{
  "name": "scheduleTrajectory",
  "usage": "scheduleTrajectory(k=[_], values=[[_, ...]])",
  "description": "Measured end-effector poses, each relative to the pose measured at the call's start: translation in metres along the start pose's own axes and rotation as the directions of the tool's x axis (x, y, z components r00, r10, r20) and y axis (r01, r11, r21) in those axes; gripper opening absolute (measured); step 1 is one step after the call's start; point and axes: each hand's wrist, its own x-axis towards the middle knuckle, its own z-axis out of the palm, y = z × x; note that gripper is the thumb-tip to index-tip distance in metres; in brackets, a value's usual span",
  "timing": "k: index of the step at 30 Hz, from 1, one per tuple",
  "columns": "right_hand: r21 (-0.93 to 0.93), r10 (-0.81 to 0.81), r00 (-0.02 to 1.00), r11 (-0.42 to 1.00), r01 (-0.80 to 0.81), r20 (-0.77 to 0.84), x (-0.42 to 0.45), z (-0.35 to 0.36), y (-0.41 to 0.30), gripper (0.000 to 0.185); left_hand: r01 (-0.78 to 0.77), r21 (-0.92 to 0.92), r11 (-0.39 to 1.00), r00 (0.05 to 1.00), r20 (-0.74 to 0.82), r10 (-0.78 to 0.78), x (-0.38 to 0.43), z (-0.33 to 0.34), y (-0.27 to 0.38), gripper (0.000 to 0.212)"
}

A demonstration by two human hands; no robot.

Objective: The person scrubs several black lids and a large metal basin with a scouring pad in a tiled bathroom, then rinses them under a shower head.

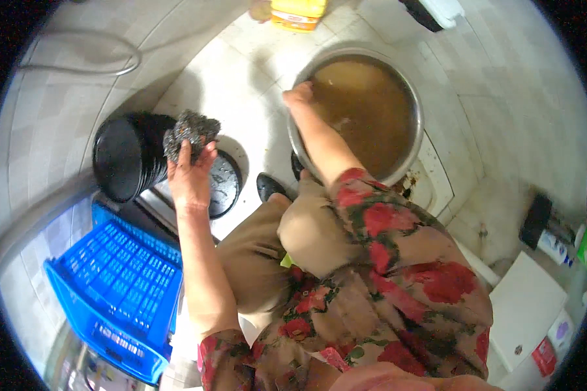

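My left hand [191, 171] holds up a crumpled dark grey scouring pad [191, 134], its fingers pressed against the mesh. Below it on the tiled floor lies a round black plate [225, 185] with a wet surface. Left of the hand, a row of stacked black plates [122, 156] stands on edge. My right hand [299, 95] is at the left rim of a large metal basin [417, 127] full of murky brown water [367, 117]. Its fingers are curled at the rim and partly hidden, so what they grip cannot be told.
A blue plastic crate [117, 278] stands at lower left. Behind the basin are a yellow container [298, 13] and tiled wall. A hose [127, 68] curves at upper left. Dark scraps lie by a floor pan [428, 188] right of my knees. A white board [528, 313] is at lower right.
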Motion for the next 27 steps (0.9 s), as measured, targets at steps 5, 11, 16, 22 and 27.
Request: scheduleTrajectory(k=[5,11,16,22,27], values=[[0.186,0.083,0.995,0.978,-0.090,0.049,0.001,-0.002,-0.002,0.069,-0.026,0.116,0.993,0.999,-0.028,0.029,-0.011,0.015,-0.004,0.025],[0.160,0.063,0.995,0.986,-0.049,-0.079,-0.004,-0.012,-0.002,0.051,-0.042,0.137,0.990,0.998,-0.035,0.047,-0.001,0.013,-0.007,0.024],[0.090,0.055,0.983,0.995,-0.039,-0.177,0.022,-0.010,0.024,0.050,0.001,0.158,0.987,0.996,0.087,-0.015,-0.001,0.037,-0.016,0.024],[0.175,0.019,0.985,0.985,0.011,-0.170,-0.008,-0.030,0.026,0.049,-0.037,0.188,0.982,0.979,0.205,-0.003,-0.018,0.051,-0.020,0.022],[0.212,0.015,0.997,0.977,0.002,-0.080,-0.034,-0.066,0.018,0.049,-0.001,0.238,0.971,0.990,0.137,-0.033,-0.010,0.031,-0.017,0.022]])
